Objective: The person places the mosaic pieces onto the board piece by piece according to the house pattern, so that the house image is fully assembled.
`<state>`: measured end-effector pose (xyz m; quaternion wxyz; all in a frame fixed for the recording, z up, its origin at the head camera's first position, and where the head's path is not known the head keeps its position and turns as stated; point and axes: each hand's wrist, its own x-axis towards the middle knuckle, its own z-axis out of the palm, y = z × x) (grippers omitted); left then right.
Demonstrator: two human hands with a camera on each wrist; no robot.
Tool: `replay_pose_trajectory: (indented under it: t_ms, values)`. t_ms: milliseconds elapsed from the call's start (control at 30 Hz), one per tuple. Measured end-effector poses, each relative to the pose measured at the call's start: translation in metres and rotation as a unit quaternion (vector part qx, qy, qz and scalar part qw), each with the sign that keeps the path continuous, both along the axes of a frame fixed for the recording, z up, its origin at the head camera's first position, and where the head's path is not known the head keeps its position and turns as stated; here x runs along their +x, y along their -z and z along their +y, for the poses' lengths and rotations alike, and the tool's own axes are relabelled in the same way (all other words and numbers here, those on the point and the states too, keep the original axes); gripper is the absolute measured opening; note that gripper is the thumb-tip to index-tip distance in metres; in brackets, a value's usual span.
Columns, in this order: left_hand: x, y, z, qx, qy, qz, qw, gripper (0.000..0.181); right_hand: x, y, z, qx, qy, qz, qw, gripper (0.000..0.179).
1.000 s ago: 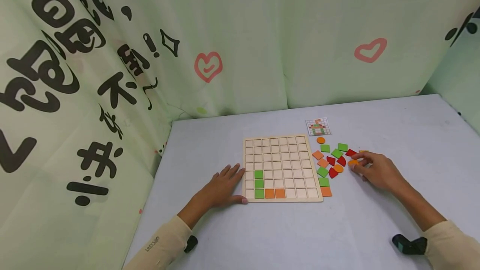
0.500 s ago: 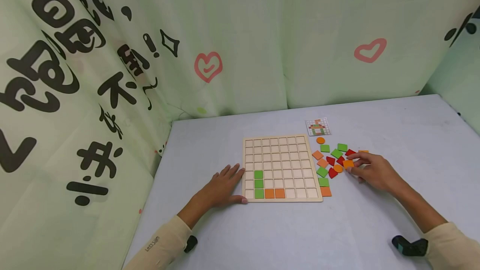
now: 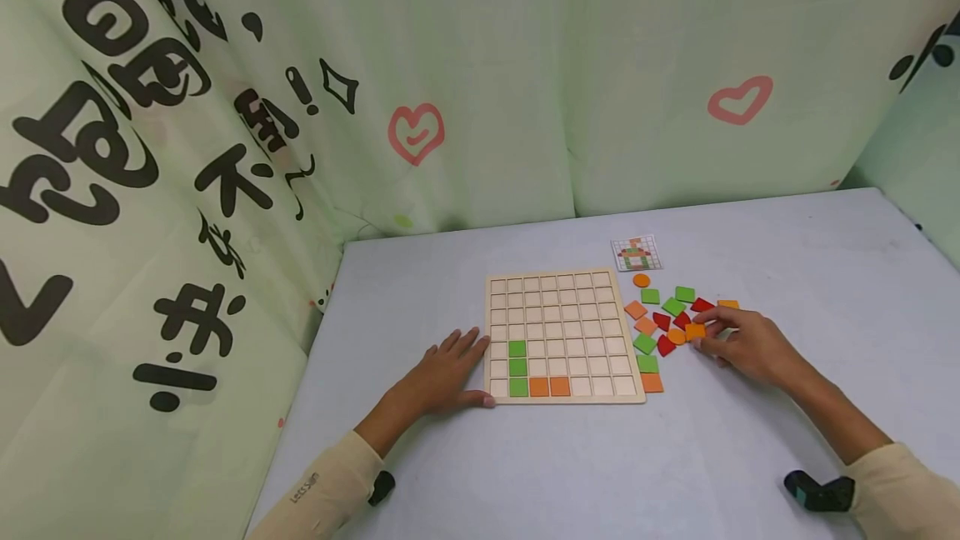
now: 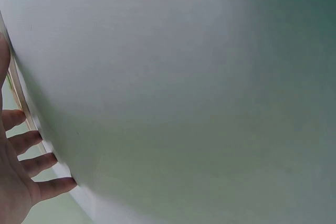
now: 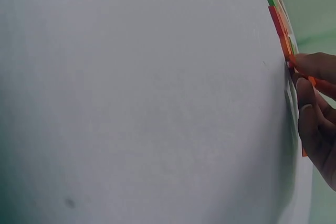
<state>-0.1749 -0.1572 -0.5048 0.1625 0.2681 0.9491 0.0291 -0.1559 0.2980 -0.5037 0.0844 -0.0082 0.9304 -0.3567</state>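
Curtain character 不 [image 3: 227, 188] shows only in head view; right hand [image 3: 753, 344] pinches orange tile [image 3: 695, 331], spread left hand [image 3: 445, 373] touches board [image 3: 574, 329].

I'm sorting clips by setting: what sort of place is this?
Perhaps a curtained-off tabletop activity booth: printed curtains hang behind and left of a pale table, which bears a wooden grid board.

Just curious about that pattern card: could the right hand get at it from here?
Probably yes: the pattern card lies uncovered beyond the loose tiles. The right hand holds an orange square tile, though, so it may need to free its grip first.
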Motion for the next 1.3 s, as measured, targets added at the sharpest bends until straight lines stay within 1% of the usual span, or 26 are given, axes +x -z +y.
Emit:
replay_pose_trajectory:
  t_ms: [200, 300, 400, 567, 733, 867, 1000, 1100, 1300]
  values:
    - [-0.001, 0.001, 0.000, 0.000, 0.000, -0.001, 1.0000, 0.097, 0.000, 0.001, 0.001, 0.033, -0.006, 0.017, 0.9993, 0.042]
    - [-0.001, 0.002, 0.000, -0.001, 0.000, -0.001, 1.0000, 0.097, -0.001, 0.001, 0.002, 0.053, -0.010, 0.031, 0.9980, 0.041]
    - [-0.001, 0.002, -0.001, -0.003, 0.001, -0.001, 1.0000, 0.097, -0.002, 0.002, 0.002, 0.070, -0.011, 0.036, 0.9969, 0.040]
    - [-0.001, 0.003, -0.001, -0.002, 0.000, -0.002, 1.0000, 0.097, -0.003, 0.001, 0.002, 0.081, -0.005, 0.040, 0.9959, 0.044]
    - [-0.002, 0.004, -0.001, -0.002, 0.000, -0.001, 1.0000, 0.098, -0.001, -0.004, -0.005, 0.068, 0.001, 0.050, 0.9964, 0.045]
    - [-0.002, 0.005, -0.001, -0.005, -0.002, 0.002, 1.0000, 0.098, 0.003, -0.008, -0.019, 0.047, -0.014, 0.044, 0.9978, 0.043]
    - [-0.002, 0.004, 0.000, -0.004, -0.002, 0.003, 1.0000, 0.098, 0.008, -0.006, -0.034, 0.038, -0.043, 0.043, 0.9975, 0.037]
    - [-0.002, 0.004, -0.001, -0.003, 0.000, 0.004, 1.0000, 0.097, 0.010, -0.003, -0.043, 0.039, -0.057, 0.048, 0.9964, 0.032]
    - [-0.001, 0.004, -0.001, -0.003, -0.002, 0.003, 1.0000, 0.098, 0.012, -0.002, -0.055, 0.046, -0.060, 0.049, 0.9959, 0.024]
